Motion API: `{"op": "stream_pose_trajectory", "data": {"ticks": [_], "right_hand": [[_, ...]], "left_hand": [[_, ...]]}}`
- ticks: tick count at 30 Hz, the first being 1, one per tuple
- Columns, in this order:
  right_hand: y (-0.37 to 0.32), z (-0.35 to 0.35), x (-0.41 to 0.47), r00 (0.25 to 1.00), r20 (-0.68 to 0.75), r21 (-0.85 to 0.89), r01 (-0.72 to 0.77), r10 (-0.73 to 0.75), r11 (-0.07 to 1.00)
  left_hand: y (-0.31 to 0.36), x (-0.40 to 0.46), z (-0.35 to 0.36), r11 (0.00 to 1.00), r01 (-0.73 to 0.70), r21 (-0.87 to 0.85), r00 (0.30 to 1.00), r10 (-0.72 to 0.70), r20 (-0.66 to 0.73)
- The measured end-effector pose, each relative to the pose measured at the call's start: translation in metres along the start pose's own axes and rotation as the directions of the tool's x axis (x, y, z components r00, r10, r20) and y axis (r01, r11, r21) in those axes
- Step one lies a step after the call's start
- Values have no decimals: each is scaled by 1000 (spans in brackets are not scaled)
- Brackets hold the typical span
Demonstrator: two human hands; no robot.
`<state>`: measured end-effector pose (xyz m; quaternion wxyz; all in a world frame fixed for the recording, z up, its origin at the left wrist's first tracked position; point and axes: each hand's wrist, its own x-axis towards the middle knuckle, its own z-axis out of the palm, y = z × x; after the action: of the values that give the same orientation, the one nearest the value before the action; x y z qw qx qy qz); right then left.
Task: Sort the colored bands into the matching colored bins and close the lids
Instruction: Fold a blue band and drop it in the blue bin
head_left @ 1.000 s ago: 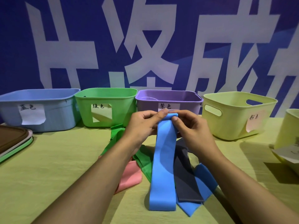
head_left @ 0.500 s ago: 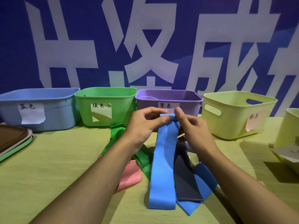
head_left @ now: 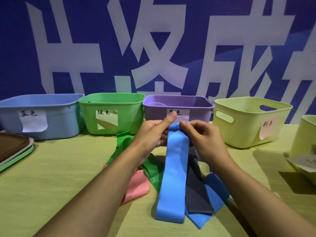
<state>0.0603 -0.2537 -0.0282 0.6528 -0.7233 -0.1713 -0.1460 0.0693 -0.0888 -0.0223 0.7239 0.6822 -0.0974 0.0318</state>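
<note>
Your fingers on both the left hand and right hand pinch the blue band's top edge, its lower end resting on the table.

Blue band hangs lifted (others heaped beneath).

The top edge of the blue band has been raised slightly, nearer the purple bin. The left hand thumb has been extended upward past the band's edge onto the bin's label, and the right hand thumb has been shifted onto the band's upper edge.
</note>
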Motion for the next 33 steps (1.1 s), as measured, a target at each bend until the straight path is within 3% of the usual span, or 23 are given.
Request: {"op": "stream_pose_trajectory", "data": {"ticks": [4, 8, 16, 21, 33], "right_hand": [[2, 0, 1, 998, 23, -35, 52, -52, 998], [2, -1, 0, 996, 37, -20, 79, -78, 997], [-4, 1, -2, 988, 71, 60, -143, 138, 988], [3, 4, -1, 988, 85, -100, -121, 130, 988], [6, 1, 4, 990, 36, 43, -137, 135, 990]], "left_hand": [[-6, 2, 0, 995, 34, 92, 999, -31, -37], [-6, 1, 2, 997, 21, 78, 999, -19, -30], [-3, 1, 3, 999, -26, -25, 999, 25, -44], [-3, 5, 1, 998, -53, -34, 993, 49, -108], [-2, 2, 2, 993, -112, 24, 987, 114, -112]]}}
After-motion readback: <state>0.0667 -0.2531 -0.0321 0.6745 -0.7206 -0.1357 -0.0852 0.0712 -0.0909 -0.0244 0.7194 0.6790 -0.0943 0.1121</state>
